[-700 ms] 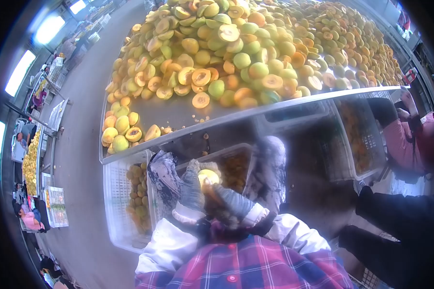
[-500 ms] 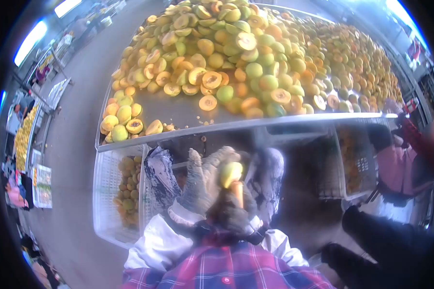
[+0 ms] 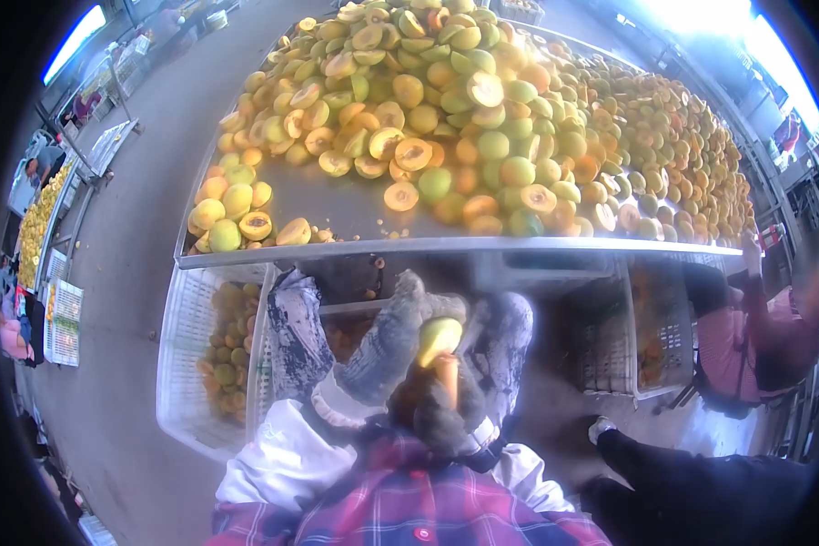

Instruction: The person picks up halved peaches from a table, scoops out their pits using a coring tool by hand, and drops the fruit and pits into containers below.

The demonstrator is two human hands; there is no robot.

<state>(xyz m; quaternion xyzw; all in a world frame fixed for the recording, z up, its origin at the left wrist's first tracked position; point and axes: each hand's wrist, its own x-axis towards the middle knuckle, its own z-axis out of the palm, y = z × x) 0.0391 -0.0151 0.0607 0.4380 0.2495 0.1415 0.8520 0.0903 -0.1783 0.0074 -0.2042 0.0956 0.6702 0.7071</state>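
My left hand [image 3: 382, 323], in a grey, stained glove, has its fingers curled around the far side of a yellow-green peach-like fruit [image 3: 439, 340]. My right hand [image 3: 441, 414], in a darker glove, is closed just below the fruit. From its grip a tan, rounded handle-like piece [image 3: 447, 375] sticks up, its tip close under the fruit. Whatever lies inside the right fist is hidden. Both hands are over my lap, in front of the table [image 3: 337, 205] heaped with whole and halved fruits [image 3: 409, 150].
The table's metal rim [image 3: 464, 246] runs just beyond my hands. A white crate [image 3: 168, 364] with fruits stands at left below it, another crate [image 3: 635, 341] at right. A person in pink [image 3: 737, 350] sits at right. Dark-clothed legs [image 3: 692, 478] are at lower right.
My left fingers, spread apart before, have drawn in around the fruit. My right hand stays close beneath it with the tan piece upright. The view has shifted slightly.
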